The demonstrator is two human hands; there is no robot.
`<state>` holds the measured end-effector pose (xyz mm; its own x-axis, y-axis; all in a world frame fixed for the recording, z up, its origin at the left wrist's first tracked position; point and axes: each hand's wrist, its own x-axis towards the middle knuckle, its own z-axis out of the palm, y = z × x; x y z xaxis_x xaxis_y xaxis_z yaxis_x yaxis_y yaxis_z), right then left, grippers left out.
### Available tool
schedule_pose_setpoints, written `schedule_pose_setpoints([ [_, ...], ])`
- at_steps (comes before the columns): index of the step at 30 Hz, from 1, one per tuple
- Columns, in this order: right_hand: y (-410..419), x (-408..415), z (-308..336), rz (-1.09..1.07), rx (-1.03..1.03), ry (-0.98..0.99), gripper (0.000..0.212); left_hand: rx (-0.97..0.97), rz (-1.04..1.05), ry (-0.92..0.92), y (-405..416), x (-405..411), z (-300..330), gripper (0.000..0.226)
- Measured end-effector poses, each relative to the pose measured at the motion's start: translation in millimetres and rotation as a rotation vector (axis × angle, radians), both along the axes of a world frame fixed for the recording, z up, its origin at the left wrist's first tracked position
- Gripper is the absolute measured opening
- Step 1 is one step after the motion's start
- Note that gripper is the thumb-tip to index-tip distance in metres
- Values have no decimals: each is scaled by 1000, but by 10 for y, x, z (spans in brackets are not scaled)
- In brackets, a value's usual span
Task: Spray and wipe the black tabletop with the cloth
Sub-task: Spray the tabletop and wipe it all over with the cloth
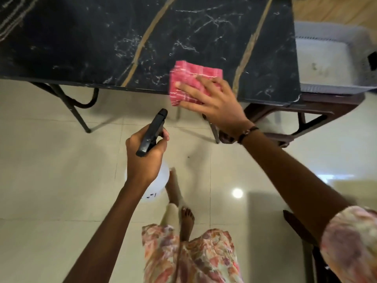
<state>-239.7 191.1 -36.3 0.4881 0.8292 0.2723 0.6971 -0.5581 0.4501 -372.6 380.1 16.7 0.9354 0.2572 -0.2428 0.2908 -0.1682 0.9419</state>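
Note:
The black marble-patterned tabletop fills the upper part of the head view. A folded pink checked cloth lies at the table's near edge and hangs partly over it. My right hand presses flat on the cloth, fingers spread across it. My left hand is below the table edge, over the floor, gripping a spray bottle by its black trigger head. The nozzle points toward the table. The bottle's white body shows under my wrist.
A grey plastic tray sits on a dark brown stool right of the table. Black metal table legs stand below the near edge. The floor is glossy cream tile. My bare foot and floral garment are below.

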Motion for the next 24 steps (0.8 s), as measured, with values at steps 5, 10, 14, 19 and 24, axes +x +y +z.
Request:
schedule_pose_setpoints([
  [5, -1556, -226, -23, -177, 6, -75, 56, 6, -57, -35, -215, 74, -1, 18],
  [10, -1813, -313, 6, -247, 18, -33, 53, -12, -121, -44, -446, 183, -40, 19],
  [14, -1425, -266, -6, -187, 73, 51, 68, -17, -175, -50, -677, 302, -67, 17],
  [19, -1338, -110, 116, -54, -21, 132, 79, -4, -264, -33, -966, 416, -71, 15],
  [24, -1892, -219, 161, -140, 66, 238, 70, 24, -336, -55, -1145, 556, 45, 17],
])
